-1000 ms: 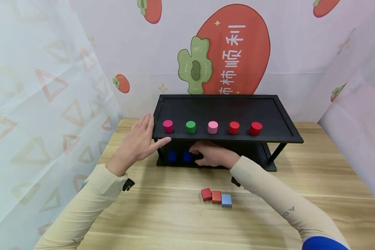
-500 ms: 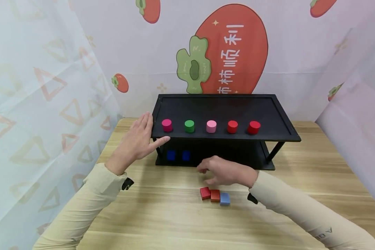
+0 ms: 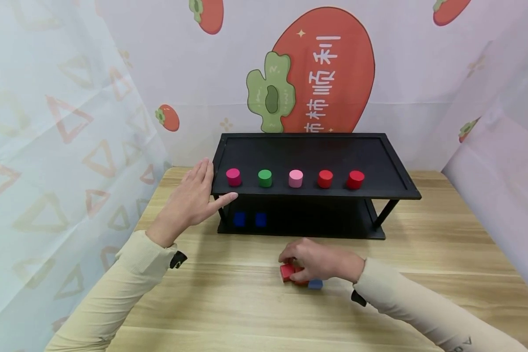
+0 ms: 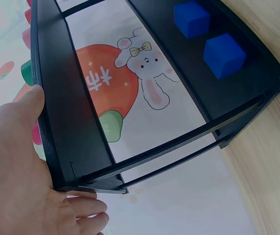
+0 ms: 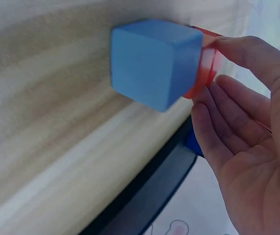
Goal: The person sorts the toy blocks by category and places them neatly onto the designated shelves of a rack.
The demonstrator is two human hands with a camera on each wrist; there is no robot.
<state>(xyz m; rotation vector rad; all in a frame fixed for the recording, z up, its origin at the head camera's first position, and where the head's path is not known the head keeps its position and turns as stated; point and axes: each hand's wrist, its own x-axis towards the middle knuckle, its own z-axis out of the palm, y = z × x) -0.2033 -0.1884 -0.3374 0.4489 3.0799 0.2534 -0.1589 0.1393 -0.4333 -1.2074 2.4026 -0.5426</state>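
My left hand point(image 3: 189, 200) rests at the left end of a black two-tier rack point(image 3: 308, 151), fingers straight along its side. Its thumb lies on the top tier's front edge, as the left wrist view also shows. My right hand point(image 3: 319, 261) is on the wooden table in front, thumb and fingers around the left red cube point(image 3: 286, 273). Partly under that hand is an orange-red cube point(image 3: 301, 282). A light blue cube point(image 5: 145, 63) stands beside them, close up in the right wrist view. Two dark blue cubes point(image 4: 224, 55) stand on the lower tier.
Along the top tier's front stand magenta point(image 3: 233, 177), green point(image 3: 265, 178), pink point(image 3: 296, 178) and two red cylinders point(image 3: 325, 179). Printed cloth point(image 3: 202, 73) hangs behind and at both sides. A slanted leg point(image 3: 385, 213) supports the rack at right.
My right hand has come out from the lower tier, moved down to the loose cubes and taken hold of the left red cube. The left hand stays at the rack's end.
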